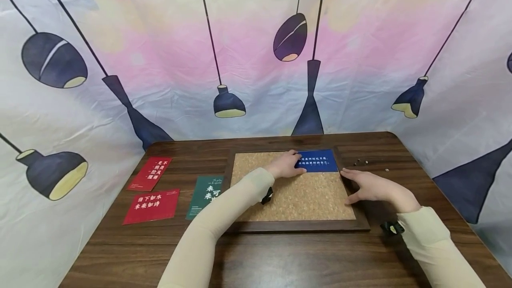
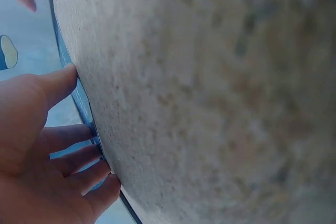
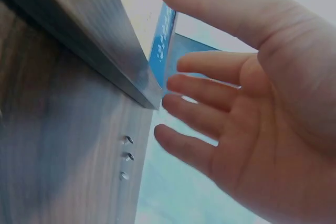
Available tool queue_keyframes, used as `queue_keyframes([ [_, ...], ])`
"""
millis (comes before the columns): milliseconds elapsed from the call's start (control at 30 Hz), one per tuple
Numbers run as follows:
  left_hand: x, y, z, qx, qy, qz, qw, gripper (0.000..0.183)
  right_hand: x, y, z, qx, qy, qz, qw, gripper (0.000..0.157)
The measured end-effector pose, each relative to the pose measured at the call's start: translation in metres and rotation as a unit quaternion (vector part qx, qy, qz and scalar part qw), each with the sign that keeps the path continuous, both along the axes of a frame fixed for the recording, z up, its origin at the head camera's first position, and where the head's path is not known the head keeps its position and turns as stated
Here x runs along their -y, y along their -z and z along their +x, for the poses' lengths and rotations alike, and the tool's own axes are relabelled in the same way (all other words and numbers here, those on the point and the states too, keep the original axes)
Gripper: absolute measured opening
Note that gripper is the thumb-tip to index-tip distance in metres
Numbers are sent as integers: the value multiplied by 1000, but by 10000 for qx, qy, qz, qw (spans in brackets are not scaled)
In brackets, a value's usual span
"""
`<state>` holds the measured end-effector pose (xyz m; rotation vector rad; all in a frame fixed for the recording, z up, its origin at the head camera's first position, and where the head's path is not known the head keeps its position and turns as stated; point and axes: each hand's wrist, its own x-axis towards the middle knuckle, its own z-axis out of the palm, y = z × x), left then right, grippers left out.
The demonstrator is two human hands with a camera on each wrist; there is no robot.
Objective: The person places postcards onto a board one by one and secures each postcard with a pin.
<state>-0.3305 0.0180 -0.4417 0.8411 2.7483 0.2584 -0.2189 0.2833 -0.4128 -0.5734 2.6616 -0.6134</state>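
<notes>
A blue card (image 1: pixel 318 162) with white writing lies at the top right corner of a cork board (image 1: pixel 296 201) in a dark wooden frame. My left hand (image 1: pixel 285 164) rests at the card's left end, its thumb near the lower edge and its fingers spread toward the upper edge. In the left wrist view, those fingertips touch down along the card and board. My right hand (image 1: pixel 374 186) is at the frame's right side, thumb and fingers apart around the border. The right wrist view shows its palm with nothing held, beside the frame's corner (image 3: pixel 152 98).
Several small pin-like pieces (image 1: pixel 366 162) lie on the wooden table (image 1: pixel 280 257) right of the board. A green card (image 1: pixel 202 194) lies against the frame's left side, partly hidden by my left sleeve. Two red cards (image 1: pixel 160 206) lie farther left. A printed cloth hangs behind the table.
</notes>
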Motion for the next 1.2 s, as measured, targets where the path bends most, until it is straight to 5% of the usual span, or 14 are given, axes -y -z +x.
queue_keyframes([
  [267, 0, -2, -1, -81, -32, 63, 9999, 66, -14, -15, -7, -730, 160, -306, 9967, 78],
  [767, 2, -6, -1, -105, -48, -39, 9999, 67, -56, -57, -19, -1585, 1400, -403, 9766, 70],
  [1200, 0, -1, 2, -71, -25, -109, 9999, 68, -96, -41, -21, -2027, 1852, -257, 9612, 55],
])
